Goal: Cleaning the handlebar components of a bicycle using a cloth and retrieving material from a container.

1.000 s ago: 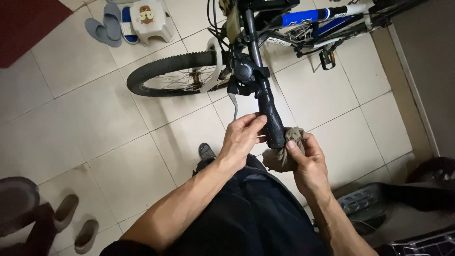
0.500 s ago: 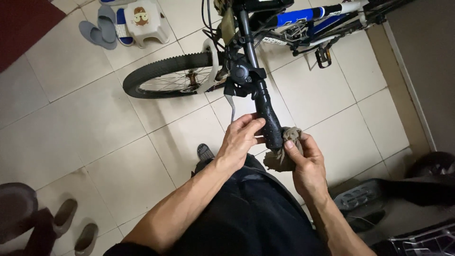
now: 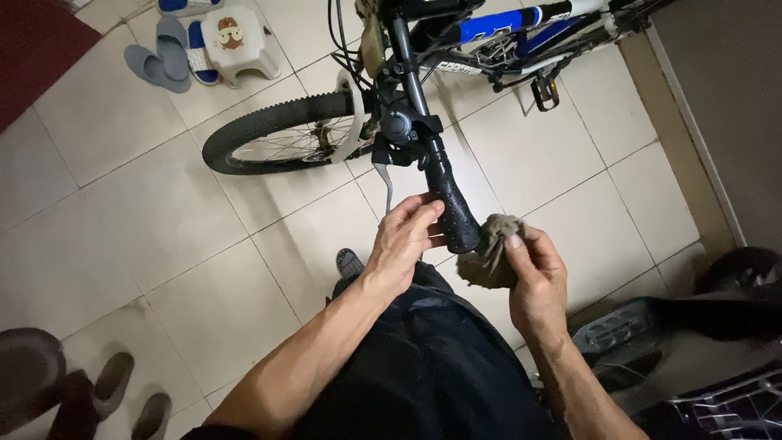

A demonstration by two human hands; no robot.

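Observation:
A bicycle stands on the tiled floor, its black rubber handlebar grip (image 3: pixel 446 202) pointing toward me. My left hand (image 3: pixel 405 241) rests its fingertips on the near end of that grip, just below the silver brake lever (image 3: pixel 386 184). My right hand (image 3: pixel 529 273) is to the right of the grip's end, closed around a crumpled grey-brown rag (image 3: pixel 489 254) that sits close to the grip. The front wheel (image 3: pixel 281 132) lies turned to the left.
A small white step stool (image 3: pixel 232 39) and grey slippers (image 3: pixel 159 55) sit at the upper left. Dark shoes (image 3: pixel 114 383) lie at the lower left. A wall (image 3: pixel 725 106) runs along the right. Another dark vehicle part and wheel (image 3: pixel 741 273) fill the lower right.
My right hand with the rag has come slightly away from the grip's end toward the right. My left hand stays at the grip. The view has shifted a little.

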